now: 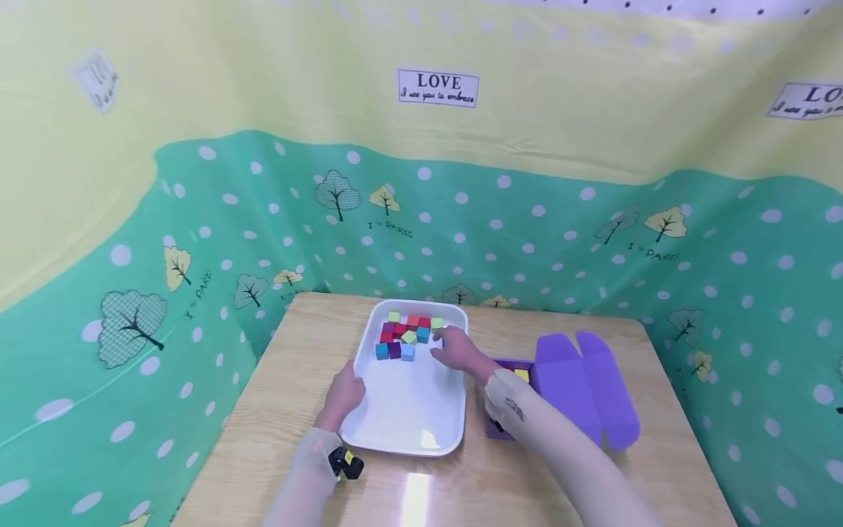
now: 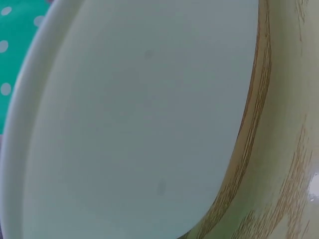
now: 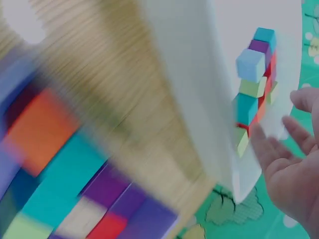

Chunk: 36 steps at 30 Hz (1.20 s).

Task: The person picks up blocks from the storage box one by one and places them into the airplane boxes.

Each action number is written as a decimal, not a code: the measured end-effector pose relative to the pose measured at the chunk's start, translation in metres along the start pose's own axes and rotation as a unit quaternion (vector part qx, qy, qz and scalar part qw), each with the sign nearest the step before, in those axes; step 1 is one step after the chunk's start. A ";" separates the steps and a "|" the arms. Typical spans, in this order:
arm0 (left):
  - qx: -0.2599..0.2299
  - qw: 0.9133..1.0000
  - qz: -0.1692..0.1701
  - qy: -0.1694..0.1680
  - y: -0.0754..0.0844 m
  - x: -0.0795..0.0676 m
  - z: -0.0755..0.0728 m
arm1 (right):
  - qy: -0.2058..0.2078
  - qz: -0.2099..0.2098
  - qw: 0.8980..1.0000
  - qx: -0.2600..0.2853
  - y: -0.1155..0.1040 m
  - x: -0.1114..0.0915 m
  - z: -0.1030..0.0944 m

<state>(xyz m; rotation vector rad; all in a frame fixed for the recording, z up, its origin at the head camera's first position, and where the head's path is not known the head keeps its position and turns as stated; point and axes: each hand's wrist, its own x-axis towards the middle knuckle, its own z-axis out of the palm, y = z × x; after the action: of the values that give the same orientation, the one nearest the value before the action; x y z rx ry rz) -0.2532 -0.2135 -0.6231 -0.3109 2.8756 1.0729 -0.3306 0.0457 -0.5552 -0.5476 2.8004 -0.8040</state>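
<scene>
A white tray (image 1: 408, 410) lies on the table, with several small coloured cubes grouped in its far half. Among them are a light blue cube (image 1: 407, 353), a dark purple cube (image 1: 394, 351) and a teal cube (image 1: 382, 351). My left hand (image 1: 345, 395) grips the tray's left rim; the left wrist view shows only tray, table and cloth. Over the tray's right side, my right hand (image 1: 457, 351) reaches beside the cubes. Its fingers look spread and relaxed in the right wrist view, with nothing visible in them. A bit of blue shows beside its fingers in the head view.
Right of the tray stands a purple box (image 1: 500, 430) with its lid (image 1: 569, 388) folded out to the right. Inside it are several cubes, including an orange cube (image 3: 44, 132); my right forearm crosses over it. A patterned cloth (image 1: 461, 219) hangs behind the wooden table (image 1: 283, 380).
</scene>
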 end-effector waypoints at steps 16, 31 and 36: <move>-0.005 1.000 -0.010 0.012 0.003 -0.001 0.008 | 0.039 0.165 0.982 -0.082 0.007 0.047 0.032; 0.022 0.999 -0.010 0.025 0.000 -0.004 -0.003 | -0.062 0.125 0.988 -0.063 -0.012 0.032 0.000; 0.027 1.000 -0.009 0.006 0.003 -0.007 0.000 | -0.066 0.072 0.993 -0.068 -0.008 0.002 -0.034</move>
<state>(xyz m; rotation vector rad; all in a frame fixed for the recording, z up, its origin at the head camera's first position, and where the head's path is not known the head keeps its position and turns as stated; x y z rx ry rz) -0.2466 -0.2103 -0.6202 -0.3413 2.9001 0.9919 -0.3393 0.0552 -0.5224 -0.3958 2.7483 -0.5306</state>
